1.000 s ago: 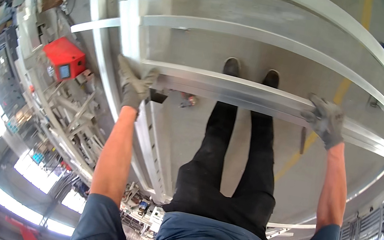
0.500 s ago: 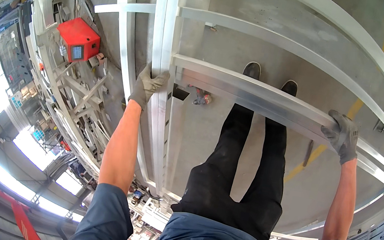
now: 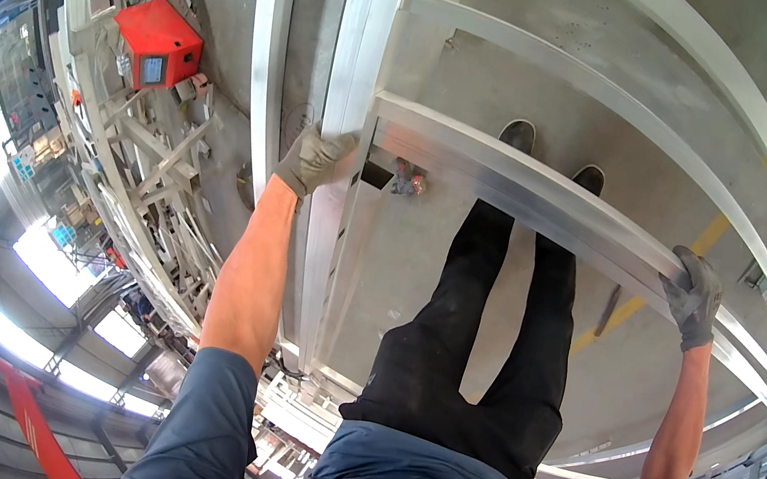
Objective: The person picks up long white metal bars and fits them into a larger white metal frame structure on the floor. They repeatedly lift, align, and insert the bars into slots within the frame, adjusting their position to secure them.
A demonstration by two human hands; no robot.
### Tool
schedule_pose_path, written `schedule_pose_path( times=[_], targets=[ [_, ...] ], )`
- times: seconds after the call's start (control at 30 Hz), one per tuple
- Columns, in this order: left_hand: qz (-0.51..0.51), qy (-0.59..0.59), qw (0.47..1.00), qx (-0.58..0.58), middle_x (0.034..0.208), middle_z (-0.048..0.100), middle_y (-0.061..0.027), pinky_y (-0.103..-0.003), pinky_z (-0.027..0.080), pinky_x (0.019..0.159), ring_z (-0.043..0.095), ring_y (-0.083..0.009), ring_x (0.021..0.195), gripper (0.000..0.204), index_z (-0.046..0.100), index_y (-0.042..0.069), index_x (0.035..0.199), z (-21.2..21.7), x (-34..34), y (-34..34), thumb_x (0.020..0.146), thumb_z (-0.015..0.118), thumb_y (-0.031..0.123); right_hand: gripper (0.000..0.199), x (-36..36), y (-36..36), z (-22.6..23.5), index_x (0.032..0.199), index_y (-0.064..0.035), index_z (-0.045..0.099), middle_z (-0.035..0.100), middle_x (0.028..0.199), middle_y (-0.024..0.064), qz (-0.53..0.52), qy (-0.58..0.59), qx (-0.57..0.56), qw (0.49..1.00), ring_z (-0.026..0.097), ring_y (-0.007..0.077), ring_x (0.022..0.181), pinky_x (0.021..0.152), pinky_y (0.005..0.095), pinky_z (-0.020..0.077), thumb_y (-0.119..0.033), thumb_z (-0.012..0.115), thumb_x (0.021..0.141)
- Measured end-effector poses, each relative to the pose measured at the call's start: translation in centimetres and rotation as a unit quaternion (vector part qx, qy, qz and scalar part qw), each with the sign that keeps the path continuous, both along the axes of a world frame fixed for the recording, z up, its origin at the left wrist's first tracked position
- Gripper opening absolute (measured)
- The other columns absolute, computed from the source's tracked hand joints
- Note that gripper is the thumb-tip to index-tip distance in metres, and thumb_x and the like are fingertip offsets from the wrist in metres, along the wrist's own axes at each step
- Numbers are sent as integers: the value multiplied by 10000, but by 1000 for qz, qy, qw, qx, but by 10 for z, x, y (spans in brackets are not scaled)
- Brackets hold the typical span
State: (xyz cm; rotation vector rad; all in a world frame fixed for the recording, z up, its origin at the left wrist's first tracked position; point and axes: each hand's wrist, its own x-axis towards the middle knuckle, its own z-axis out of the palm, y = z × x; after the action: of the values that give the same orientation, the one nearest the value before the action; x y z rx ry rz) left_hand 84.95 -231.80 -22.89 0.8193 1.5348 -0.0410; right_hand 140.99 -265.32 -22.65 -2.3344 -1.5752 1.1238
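My left hand, in a grey work glove, is closed on the edge of a long silver metal profile running away from me. My right hand, also gloved, grips the right part of a flat metal crossbar lying across in front of my legs. The crossbar's left end meets the long profile just beside my left hand. Below that joint, a dark rectangular opening shows at the end of another profile. My right fingertips lie partly out of sight behind the bar.
A thinner metal bar and a curved-looking outer rail cross beyond. Left of the profile runs another rail. A red machine with a screen stands among piled metal offcuts. A small tool lies on the concrete floor.
The long profile and crossbar have shifted to the right and slightly away, with both hands still gripping. My left hand has moved right with the profile; my right hand moved slightly right and nearer.
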Motion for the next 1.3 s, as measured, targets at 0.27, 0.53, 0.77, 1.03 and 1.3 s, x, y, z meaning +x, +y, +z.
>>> schedule_pose_path(
  times=[0.27,0.53,0.77,1.03,1.3],
  targets=[
    [59,-38,996,-52,1040,688,-37,-265,535,742,633,-85,849,444,657,-51,1220,-25,-33,-6,911,808,230,388,-7,0,1,1083,-61,713,711,961,154,-1,-16,37,999,677,366,867,783,441,530,-161,793,717],
    [-94,-42,993,61,1053,699,-42,-290,552,752,656,-110,880,440,633,-53,1237,-36,-55,-10,940,760,247,400,-11,6,10,1089,-104,723,703,902,140,26,-44,71,996,669,340,837,739,440,517,-167,818,705],
    [97,-74,992,-18,1084,672,-53,-351,568,869,672,-181,943,390,595,8,1310,-17,-30,-6,941,660,114,367,-17,6,4,1065,-67,697,667,850,134,-8,-3,73,997,658,331,768,696,434,503,-266,809,777],
    [45,-60,997,-9,970,644,-14,-313,555,809,634,-143,842,272,625,27,1210,-16,-34,-8,955,669,111,366,-20,-1,6,1065,-74,694,657,846,114,8,-15,64,998,653,305,769,682,415,508,-267,809,776],
    [-192,29,977,88,1157,627,-94,-354,506,918,609,-227,1014,398,587,-10,1292,-8,-62,-6,1014,587,275,334,-19,-22,-13,1044,-99,704,691,861,112,26,86,-33,995,687,305,818,718,430,541,-335,771,818]
  ],
)
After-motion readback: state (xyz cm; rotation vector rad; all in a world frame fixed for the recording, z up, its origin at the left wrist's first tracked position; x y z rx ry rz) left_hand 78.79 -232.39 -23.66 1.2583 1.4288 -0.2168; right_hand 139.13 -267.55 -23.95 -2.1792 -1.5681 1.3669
